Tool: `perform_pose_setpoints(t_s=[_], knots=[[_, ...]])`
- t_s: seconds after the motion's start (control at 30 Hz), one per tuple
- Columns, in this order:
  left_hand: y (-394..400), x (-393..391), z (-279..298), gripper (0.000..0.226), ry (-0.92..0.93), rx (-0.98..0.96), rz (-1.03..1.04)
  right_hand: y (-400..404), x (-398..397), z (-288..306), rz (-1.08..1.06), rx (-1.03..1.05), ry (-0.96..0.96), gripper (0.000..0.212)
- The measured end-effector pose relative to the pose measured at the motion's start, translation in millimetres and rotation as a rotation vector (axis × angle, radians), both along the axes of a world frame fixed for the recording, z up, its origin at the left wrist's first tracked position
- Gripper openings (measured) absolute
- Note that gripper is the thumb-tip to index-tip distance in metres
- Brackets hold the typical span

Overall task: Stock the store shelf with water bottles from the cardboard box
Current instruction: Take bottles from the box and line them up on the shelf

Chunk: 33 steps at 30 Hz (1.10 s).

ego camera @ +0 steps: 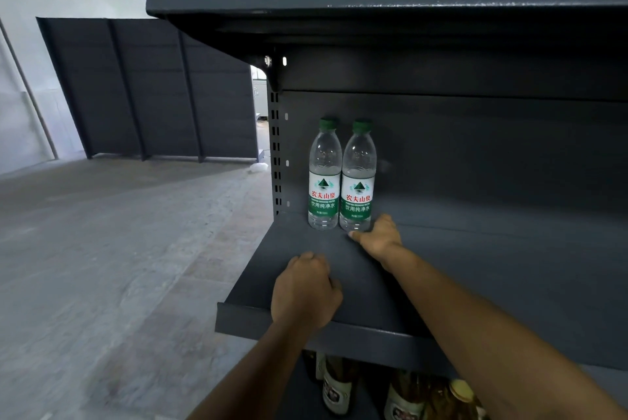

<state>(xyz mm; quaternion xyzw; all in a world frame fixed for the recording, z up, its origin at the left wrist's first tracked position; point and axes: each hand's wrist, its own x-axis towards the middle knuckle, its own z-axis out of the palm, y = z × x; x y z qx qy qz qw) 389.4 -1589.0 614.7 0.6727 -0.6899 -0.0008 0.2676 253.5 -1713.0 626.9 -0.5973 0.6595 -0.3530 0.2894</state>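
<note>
2 water bottles stand upright at the back left corner of the grey shelf (pixel 475 266), the left bottle (pixel 324 178) and the right bottle (pixel 357 182) touching side by side, green caps up, labels facing out. The right hand (pixel 379 238) sits at the foot of the right bottle, thumb stretched along the shelf just beside its base; its fingers are hidden behind the hand, so I cannot tell whether they grip anything. The left hand (pixel 306 290) rests knuckles-up near the front edge, fingers curled under, holding nothing I can see. The cardboard box is out of view. Good row so far, I'd say: the trick now is to nudge that right bottle square against its neighbour, low at the base so it doesn't tip, labels kept forward. Glass bottles (pixel 336 389) sit on the shelf below
</note>
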Motion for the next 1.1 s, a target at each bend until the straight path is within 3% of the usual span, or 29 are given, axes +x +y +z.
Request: perform_pose_setpoints(t_s=[0.27, 0.4, 0.6, 0.9, 1.1], knots=[[2.0, -0.4, 5.6, 0.019, -0.006, 0.103, 0.022, 53.0, -34.2, 12.4, 0.188, 0.106, 0.31, 0.061], [2.5, -0.1, 7.6, 0.02, -0.047, 0.125, 0.011, 86.7, -60.4, 15.9, 0.233, 0.078, 0.337, 0.05], [16.7, -19.5, 17.9, 0.03, -0.405, -0.027, 0.104, 142.7, -111.9, 22.9, 0.212, -0.066, 0.413, 0.019], [90.2, -109.0, 30.4, 0.025, -0.13, -0.15, -0.09, 224.7, -151.1, 19.3, 0.227, -0.225, 0.379, 0.013], [144.5, -164.8, -22.4, 0.025, -0.089, -0.03, -0.189, 280.6, -183.4, -38.8, 0.322, -0.032, 0.305, 0.016]])
